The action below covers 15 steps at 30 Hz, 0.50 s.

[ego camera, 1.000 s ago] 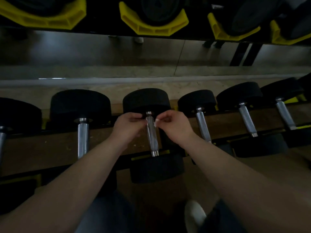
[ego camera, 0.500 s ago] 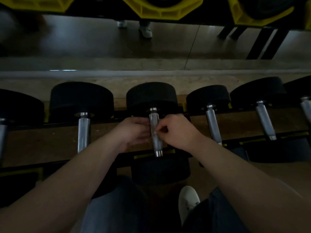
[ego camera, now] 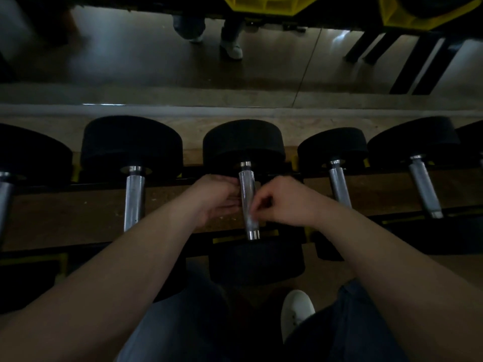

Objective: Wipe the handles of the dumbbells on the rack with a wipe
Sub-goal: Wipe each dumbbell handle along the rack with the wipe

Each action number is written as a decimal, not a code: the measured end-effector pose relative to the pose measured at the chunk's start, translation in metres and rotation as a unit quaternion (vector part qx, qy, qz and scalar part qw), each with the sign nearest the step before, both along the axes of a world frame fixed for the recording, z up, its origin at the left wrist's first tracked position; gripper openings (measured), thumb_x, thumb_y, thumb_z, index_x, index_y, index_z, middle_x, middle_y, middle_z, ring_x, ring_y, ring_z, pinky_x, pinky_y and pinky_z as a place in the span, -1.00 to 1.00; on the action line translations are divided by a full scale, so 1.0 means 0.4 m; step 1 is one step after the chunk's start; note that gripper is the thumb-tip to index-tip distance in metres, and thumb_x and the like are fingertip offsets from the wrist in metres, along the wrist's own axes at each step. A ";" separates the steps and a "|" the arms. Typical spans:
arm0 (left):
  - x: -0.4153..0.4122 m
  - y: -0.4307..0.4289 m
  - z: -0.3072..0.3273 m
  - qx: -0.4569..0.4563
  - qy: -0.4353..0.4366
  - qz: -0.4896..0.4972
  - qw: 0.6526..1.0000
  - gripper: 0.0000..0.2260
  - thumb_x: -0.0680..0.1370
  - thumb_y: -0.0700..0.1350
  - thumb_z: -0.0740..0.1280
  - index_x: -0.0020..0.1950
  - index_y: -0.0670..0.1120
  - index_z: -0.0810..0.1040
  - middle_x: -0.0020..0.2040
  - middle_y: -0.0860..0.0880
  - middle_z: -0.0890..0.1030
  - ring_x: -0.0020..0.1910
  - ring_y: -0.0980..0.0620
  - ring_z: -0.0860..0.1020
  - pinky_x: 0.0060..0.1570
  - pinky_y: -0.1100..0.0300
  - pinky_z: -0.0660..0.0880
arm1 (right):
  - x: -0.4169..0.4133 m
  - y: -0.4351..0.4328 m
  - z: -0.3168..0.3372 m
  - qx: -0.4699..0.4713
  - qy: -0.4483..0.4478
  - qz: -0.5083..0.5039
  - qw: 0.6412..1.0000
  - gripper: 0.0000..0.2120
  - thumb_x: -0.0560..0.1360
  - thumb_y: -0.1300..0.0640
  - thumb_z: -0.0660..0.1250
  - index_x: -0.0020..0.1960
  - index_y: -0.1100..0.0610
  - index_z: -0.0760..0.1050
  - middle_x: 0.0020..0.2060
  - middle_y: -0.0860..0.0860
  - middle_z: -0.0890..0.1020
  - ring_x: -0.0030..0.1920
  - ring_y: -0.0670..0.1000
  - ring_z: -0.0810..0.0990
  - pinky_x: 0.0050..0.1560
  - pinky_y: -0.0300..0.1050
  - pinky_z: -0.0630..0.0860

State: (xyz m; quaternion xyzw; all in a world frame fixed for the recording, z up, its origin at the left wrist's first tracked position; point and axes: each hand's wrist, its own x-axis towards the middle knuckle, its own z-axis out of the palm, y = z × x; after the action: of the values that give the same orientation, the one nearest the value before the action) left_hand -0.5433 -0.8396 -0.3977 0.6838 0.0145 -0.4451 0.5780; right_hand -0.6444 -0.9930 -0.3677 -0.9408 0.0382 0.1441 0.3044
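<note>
Several black dumbbells with chrome handles lie in a row on a rack (ego camera: 78,212). The middle dumbbell's handle (ego camera: 247,189) runs between my two hands. My left hand (ego camera: 217,199) lies against the handle's left side with fingers reaching under it; what they hold is hidden. My right hand (ego camera: 282,202) has curled fingers and pinches a small pale wipe (ego camera: 251,218) against the lower part of the handle. The near weight head (ego camera: 257,262) sits just below the hands.
Neighbouring handles stand to the left (ego camera: 134,197) and right (ego camera: 339,186), with another further right (ego camera: 424,189). A mirror behind the rack reflects a person's shoes (ego camera: 231,49). Yellow cradles (ego camera: 271,5) of an upper tier hang overhead. My white shoe (ego camera: 296,309) is on the floor below.
Both hands have slid down the middle handle toward me, the right hand carrying the wipe from the upper end to the lower part. The camera has tilted slightly.
</note>
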 end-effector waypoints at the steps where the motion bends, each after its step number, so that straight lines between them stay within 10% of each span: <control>1: -0.001 -0.001 -0.002 -0.001 -0.001 0.000 1.000 -0.77 0.59 -0.29 0.31 0.18 -0.08 0.62 0.03 -0.13 0.71 -0.01 -0.03 0.69 -0.23 0.18 0.62 | -0.013 0.005 0.000 -0.002 0.038 0.034 0.999 -0.92 0.47 0.04 0.51 -0.04 -0.07 0.70 -0.21 -0.29 0.65 -0.11 -0.35 0.59 -0.09 -0.51 0.42; 10: -0.024 0.020 0.003 -0.058 0.040 0.017 0.997 -0.75 0.60 -0.32 0.27 0.18 -0.09 0.63 0.05 -0.11 0.72 0.07 -0.05 0.69 0.01 0.08 0.63 | 0.059 0.020 -0.047 -0.029 -0.221 -0.087 0.971 -0.86 0.56 0.04 0.40 0.07 -0.02 0.70 -0.09 -0.09 0.66 -0.09 -0.13 0.61 0.00 -0.16 0.57; 15: -0.023 0.020 0.004 -0.049 0.046 0.011 0.998 -0.69 0.61 -0.35 0.21 0.24 -0.08 0.60 0.11 -0.10 0.71 0.09 -0.05 0.68 -0.04 0.10 0.63 | 0.008 0.004 -0.010 -0.003 -0.041 0.007 0.999 -0.91 0.50 0.02 0.48 0.00 -0.07 0.71 -0.16 -0.21 0.68 -0.13 -0.28 0.61 -0.04 -0.33 0.52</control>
State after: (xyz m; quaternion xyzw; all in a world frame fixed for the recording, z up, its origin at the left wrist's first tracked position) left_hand -0.5523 -0.8317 -0.3962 0.6331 0.0267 -0.4697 0.6147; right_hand -0.6412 -0.9916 -0.3715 -0.9472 0.0195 0.1070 0.3016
